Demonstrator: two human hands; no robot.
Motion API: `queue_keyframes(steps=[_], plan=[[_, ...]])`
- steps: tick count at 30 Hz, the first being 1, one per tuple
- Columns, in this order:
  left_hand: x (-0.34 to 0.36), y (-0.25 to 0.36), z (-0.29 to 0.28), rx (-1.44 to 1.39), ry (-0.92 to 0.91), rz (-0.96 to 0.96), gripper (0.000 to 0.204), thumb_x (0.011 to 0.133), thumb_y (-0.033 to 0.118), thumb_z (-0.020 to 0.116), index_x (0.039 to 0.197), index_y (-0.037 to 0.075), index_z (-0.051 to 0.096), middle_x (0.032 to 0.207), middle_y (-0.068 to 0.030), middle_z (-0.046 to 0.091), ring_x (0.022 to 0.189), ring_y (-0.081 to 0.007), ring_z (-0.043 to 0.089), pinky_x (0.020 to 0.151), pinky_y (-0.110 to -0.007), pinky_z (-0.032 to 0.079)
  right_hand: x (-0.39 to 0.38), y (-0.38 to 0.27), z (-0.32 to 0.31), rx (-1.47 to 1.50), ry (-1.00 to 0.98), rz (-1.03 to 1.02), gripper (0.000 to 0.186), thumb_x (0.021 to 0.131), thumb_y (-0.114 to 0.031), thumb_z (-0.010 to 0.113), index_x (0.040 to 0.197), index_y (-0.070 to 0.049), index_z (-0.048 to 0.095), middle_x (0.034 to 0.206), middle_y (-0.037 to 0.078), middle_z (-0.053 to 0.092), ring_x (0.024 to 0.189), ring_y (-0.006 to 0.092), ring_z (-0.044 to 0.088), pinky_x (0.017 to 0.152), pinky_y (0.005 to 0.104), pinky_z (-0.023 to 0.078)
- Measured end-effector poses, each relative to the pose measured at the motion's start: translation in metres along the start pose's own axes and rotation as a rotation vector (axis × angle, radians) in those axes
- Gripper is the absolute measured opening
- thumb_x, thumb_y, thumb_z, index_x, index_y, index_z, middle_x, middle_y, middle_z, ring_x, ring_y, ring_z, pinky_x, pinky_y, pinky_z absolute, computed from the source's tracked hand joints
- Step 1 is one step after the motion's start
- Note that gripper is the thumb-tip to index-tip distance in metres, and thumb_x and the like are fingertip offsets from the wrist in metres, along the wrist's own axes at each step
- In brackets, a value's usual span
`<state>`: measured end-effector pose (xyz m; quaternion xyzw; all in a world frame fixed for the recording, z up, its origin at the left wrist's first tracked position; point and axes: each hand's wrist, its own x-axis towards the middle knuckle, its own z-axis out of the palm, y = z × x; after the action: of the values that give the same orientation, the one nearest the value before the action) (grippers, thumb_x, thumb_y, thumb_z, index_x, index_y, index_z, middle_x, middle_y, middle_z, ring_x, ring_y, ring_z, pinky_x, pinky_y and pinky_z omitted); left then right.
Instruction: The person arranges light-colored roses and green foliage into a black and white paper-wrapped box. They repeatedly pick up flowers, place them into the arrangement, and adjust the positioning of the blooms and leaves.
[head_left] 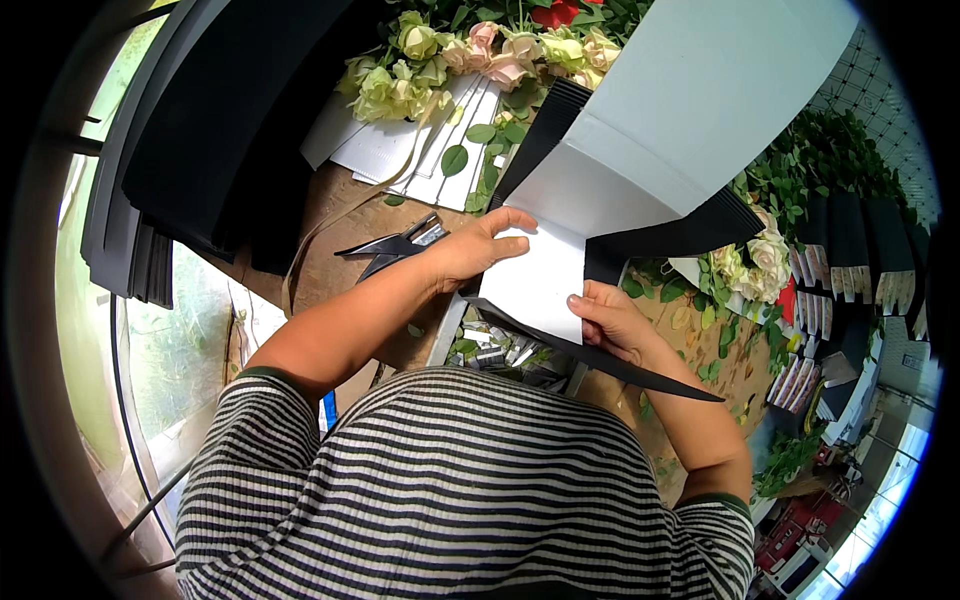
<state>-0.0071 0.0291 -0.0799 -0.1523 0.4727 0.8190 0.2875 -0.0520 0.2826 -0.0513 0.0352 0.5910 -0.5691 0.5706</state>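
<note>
A long folded sheet of cardboard (pixel 690 110), white inside and black outside, stands in front of me. Its upper panel rises away to the right, and its lower white panel (pixel 540 275) tilts toward me. On the left edge of that lower panel, my left hand (pixel 480 248) is closed, thumb and forefinger lying over the white face. Lower right, my right hand (pixel 612 320) grips the opposite edge, thumb on the white side and fingers behind it. A pointed black flap (pixel 650 376) sticks out below my right hand. More black corrugated cardboard (pixel 690 228) shows behind the sheet.
A black-handled tool with metal parts (pixel 398 243) lies on the brown table (pixel 335 205) beside my left forearm. Pale roses (pixel 490 55) rest on white sheets at the back. Black cardboard sheets (pixel 220 110) stack at left. Wrapped bundles (pixel 850 245) and leaves line the right.
</note>
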Motion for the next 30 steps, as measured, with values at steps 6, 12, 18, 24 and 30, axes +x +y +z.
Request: queue_keyframes(steps=[6,12,18,24,30], plan=[[-0.034,-0.008,-0.025,0.386,-0.388,0.035,0.032,0.085,0.018,0.074,0.113,0.010,0.062,0.113,0.0003,0.058,0.109,-0.0125,0.053,0.100,-0.029,0.041,0.006,0.016,0.016,0.006,0.108,-0.124,0.032,0.092,-0.026,0.066,0.104,0.000,0.052,0.076,0.003,0.060,0.058,0.0076,0.057,0.050,0.0186,0.045],[-0.037,-0.027,-0.033,0.511,-0.353,0.074,0.025,0.086,0.014,0.074,0.102,0.009,0.055,0.099,0.0029,0.054,0.097,-0.0079,0.051,0.089,-0.024,0.042,0.021,0.038,0.023,-0.121,0.173,-0.170,0.033,0.093,-0.024,0.063,0.109,0.001,0.050,0.078,0.005,0.061,0.057,0.0101,0.057,0.051,0.0212,0.047],[-0.040,-0.018,-0.024,0.485,-0.262,-0.031,0.035,0.084,0.009,0.075,0.083,0.012,0.040,0.079,0.0070,0.040,0.071,-0.0037,0.040,0.062,-0.021,0.036,0.028,0.041,0.016,-0.240,0.145,-0.205,0.032,0.093,-0.022,0.063,0.106,0.003,0.049,0.077,0.007,0.060,0.059,0.0107,0.059,0.051,0.0219,0.048],[-0.042,-0.023,-0.027,0.731,-0.182,-0.002,0.037,0.082,0.013,0.077,0.076,0.010,0.040,0.067,0.0039,0.043,0.067,-0.0067,0.042,0.060,-0.025,0.038,0.021,0.037,0.036,-0.701,0.307,-0.263,0.030,0.087,-0.020,0.071,0.084,-0.002,0.047,0.066,0.008,0.057,0.050,0.0138,0.054,0.047,0.0273,0.044],[-0.042,-0.017,-0.023,0.727,-0.189,-0.035,0.028,0.085,0.012,0.073,0.083,0.008,0.046,0.076,0.0022,0.052,0.071,-0.0094,0.047,0.065,-0.027,0.041,0.022,0.011,0.026,-1.278,0.525,-0.799,0.051,0.067,-0.035,0.082,0.098,-0.002,0.058,0.099,0.010,0.060,0.093,0.0275,0.056,0.076,0.0392,0.044]])
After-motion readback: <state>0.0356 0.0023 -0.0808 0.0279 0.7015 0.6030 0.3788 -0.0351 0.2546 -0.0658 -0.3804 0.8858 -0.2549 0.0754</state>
